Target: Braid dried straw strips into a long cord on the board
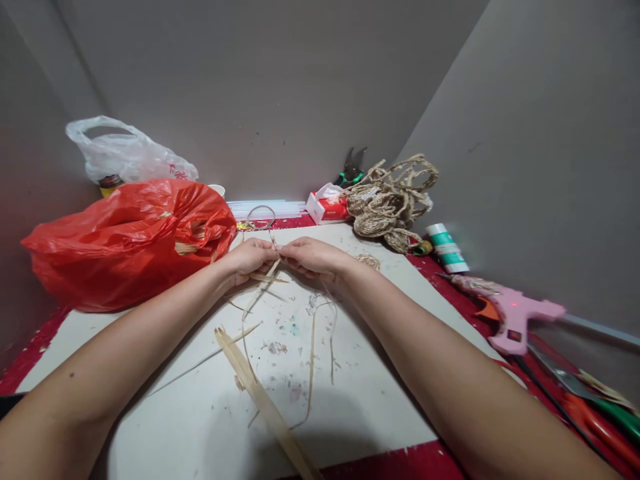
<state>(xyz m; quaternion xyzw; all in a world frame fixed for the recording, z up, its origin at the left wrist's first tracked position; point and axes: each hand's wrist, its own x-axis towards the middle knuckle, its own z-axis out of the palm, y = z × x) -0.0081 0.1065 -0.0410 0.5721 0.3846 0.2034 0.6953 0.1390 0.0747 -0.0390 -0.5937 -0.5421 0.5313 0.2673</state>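
Note:
Above the far half of the white board (165,400), my two hands meet fingertip to fingertip. My left hand (251,259) is closed in a pinch on a thin, straw-coloured dried fibre strand (273,268). My right hand (311,257) pinches the same strand right beside it. A small ring of thin wire or cord (261,215) stands up just beyond the fingertips, its stem running down to them. Loose strand ends hang below both hands. Nearer to me a wide, flat dried strip (265,403) lies on the board. My fingers partly hide where strand and stem meet.
A red plastic bag (125,247) bulges at the left. Along the back are clear sticks (270,209), a tissue pack (327,205), pliers (351,168) and a bundle of braided rope (390,203). A pink glue gun (515,313) and red-and-green-handled tools (595,413) lie on the right.

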